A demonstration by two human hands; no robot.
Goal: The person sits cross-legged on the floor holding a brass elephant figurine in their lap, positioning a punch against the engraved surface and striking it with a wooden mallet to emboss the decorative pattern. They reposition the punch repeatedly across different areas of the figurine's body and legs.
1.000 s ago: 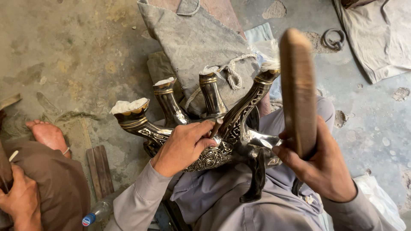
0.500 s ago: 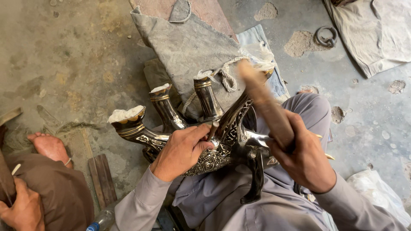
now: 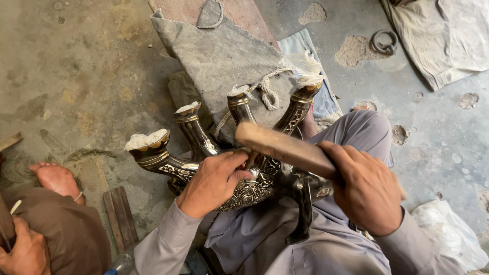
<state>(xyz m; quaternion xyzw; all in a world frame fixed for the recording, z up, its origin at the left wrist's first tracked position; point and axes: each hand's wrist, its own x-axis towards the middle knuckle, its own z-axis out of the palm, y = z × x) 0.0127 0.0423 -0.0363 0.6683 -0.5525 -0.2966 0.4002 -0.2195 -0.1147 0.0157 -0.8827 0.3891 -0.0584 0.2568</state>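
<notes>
A: Status on the hands?

B: Left hand [image 3: 213, 184] is curled down over the ornate metal piece [image 3: 239, 178], fingers wrapped onto its engraved body, pinning it on the lap. Right hand [image 3: 368, 191] is clenched tight round a flat wooden stick [image 3: 285, 147], the knuckles facing the camera.

A: Where does the stick sit?

B: It runs from the right hand up and left, crossing over the middle of the metal piece. Its far end sits just above the left hand's fingertips. Can't tell if it touches the metal.

A: Describe the metal piece.

B: Dark body with silver patterning and gold bands. Four curved necks fan out toward the far side, each mouth plugged with white stuffing [image 3: 146, 139]. A dark leg hangs down near the lap. It sits centre frame, across the person's grey-clothed legs [image 3: 356, 133].

A: What's around it?

B: Grey sacking cloth [image 3: 219, 56] on the concrete floor [image 3: 76, 66] just beyond the necks, with a knotted rope [image 3: 268, 94] lying on it. Metal ring [image 3: 383, 42] far right. White plastic bag [image 3: 448, 231] near right.

A: Anyone else?

B: Yes, second person near left: a bare foot [image 3: 56, 178] on the floor and a hand [image 3: 25, 252] at the bottom corner, well apart from the work.
</notes>
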